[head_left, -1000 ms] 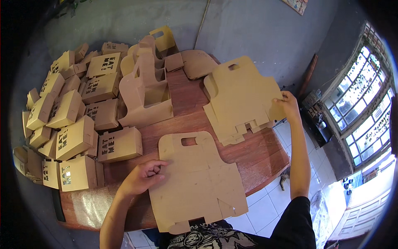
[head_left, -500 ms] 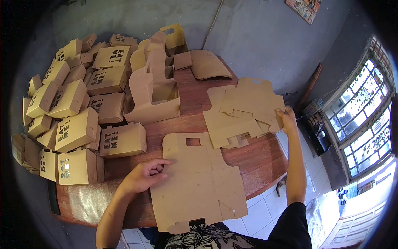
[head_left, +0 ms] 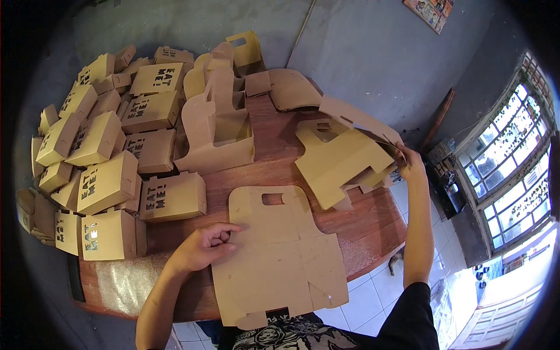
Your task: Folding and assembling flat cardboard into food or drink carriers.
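A flat die-cut cardboard blank [head_left: 274, 256] with a handle slot lies in front of me at the table's near edge. My left hand [head_left: 211, 246] rests at its left edge, fingers curled and touching the board; whether it pinches the edge is hard to see. At the right, my right hand [head_left: 410, 163] grips the edge of another cardboard sheet [head_left: 356, 116], which is tilted up off the table. Beneath it lies a further cardboard blank [head_left: 338, 160] with a handle slot, its right edge close to my fingers.
Small folded boxes with cut-out letters [head_left: 105, 137] are heaped on the left. Open carriers with tall handles [head_left: 213, 128] stand in a row beside them on the red-brown table [head_left: 268, 157]. A curved cardboard piece [head_left: 291, 90] lies at the back. The table's right edge drops to a tiled floor [head_left: 373, 300].
My right hand has lifted and tilted the upper cardboard sheet, uncovering more of the blank below. My left hand and the near blank have stayed in place.
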Demonstrator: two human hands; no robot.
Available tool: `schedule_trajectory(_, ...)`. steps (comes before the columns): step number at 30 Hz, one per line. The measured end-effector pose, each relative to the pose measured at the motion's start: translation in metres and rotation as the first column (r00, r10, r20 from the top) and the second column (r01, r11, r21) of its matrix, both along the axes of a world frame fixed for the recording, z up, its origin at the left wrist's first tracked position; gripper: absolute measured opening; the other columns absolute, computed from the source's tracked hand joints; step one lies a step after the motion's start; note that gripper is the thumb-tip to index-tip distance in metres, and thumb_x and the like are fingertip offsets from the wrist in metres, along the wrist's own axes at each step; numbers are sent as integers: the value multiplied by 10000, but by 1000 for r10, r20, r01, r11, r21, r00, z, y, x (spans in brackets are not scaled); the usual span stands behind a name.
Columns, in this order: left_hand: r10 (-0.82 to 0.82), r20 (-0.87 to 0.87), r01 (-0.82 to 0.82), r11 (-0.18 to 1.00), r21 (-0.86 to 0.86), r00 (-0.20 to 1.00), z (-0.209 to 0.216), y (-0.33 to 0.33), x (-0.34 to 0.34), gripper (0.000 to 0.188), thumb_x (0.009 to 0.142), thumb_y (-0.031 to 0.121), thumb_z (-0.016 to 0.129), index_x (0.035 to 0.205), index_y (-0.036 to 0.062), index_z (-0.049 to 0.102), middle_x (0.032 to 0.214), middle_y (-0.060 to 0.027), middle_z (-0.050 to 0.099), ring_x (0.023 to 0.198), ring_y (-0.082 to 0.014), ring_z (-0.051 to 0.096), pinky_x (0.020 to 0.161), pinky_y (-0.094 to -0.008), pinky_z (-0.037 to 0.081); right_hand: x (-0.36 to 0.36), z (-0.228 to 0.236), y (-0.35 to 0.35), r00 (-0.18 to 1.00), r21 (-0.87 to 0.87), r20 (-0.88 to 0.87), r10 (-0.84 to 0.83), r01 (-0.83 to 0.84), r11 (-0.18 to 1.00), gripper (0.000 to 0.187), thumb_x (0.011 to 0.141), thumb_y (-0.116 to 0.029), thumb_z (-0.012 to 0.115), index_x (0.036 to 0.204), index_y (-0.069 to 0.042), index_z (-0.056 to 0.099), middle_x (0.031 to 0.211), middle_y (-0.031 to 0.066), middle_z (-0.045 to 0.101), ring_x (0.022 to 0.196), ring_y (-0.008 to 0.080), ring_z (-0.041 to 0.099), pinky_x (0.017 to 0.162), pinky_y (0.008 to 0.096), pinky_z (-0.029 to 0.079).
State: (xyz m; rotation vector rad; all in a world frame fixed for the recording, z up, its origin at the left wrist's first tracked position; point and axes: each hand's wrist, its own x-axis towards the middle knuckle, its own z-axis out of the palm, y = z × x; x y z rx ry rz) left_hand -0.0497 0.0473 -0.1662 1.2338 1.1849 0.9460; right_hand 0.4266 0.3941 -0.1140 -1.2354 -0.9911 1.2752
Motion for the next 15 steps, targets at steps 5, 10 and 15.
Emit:
schedule_trajectory(5, -24, -7, 24, 1000, 6, 1000, -3, 0, -3, 416, 901, 36, 673, 1305, 30, 577, 872, 46, 446, 776, -39, 465, 702, -175, 404, -12, -14, 0, 973, -51, -191, -128, 121, 991, 166, 925, -81, 637, 1031, 46, 635, 888, 115, 672, 691, 134, 664, 519, 189, 512)
schedule_trajectory(10, 8, -30, -8, 1000, 8, 1000, -1, 0, -2, 398, 892, 21, 673, 1283, 24, 595, 881, 40, 502, 802, -46, 496, 740, -187, 426, -30, -23, -17, 992, 108, 108, 66, -78, 991, 221, 910, -112, 647, 1052, 57, 632, 931, 118, 684, 786, 193, 677, 674, 315, 562)
schedule_trajectory(15, 125, 3, -125, 990, 67, 992, -9, -1, 0, 350, 890, 14, 666, 1236, 10, 613, 959, 8, 606, 856, -60, 546, 793, -214, 455, -25, -27, -22, 782, -27, 595, 189, -215, 976, 282, 891, -168, 678, 1075, 41, 637, 919, 102, 678, 774, 164, 664, 662, 307, 539)
